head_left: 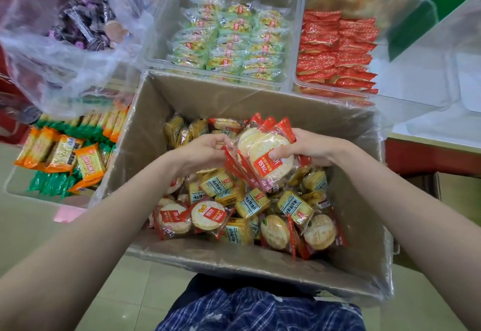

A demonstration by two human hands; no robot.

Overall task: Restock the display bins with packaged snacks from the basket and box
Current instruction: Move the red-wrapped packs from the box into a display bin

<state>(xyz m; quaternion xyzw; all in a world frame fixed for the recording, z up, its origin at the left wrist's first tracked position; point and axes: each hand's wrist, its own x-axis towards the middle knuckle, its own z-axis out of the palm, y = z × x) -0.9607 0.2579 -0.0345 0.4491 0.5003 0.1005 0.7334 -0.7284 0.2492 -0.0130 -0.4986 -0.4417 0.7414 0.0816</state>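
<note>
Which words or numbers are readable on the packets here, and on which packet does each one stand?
"1510": upside down on the red label of the round rice cracker packets held in the right hand.
Chinese print on the yellow packets in the cardboard box: too blurred to quote.
Labels on the orange packets, the green-bin packets and the red packets: too small to read.

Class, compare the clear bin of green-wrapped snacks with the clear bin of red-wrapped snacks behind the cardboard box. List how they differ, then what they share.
1. The green-wrapped bin sits directly behind the cardboard box; the red-wrapped bin stands to its right.
2. The green-wrapped bin's packs are see-through, showing pale rounds; the red-wrapped bin's packs are opaque.

Shared: both are clear plastic, hold neat rows of packs, and have room above them.
</note>
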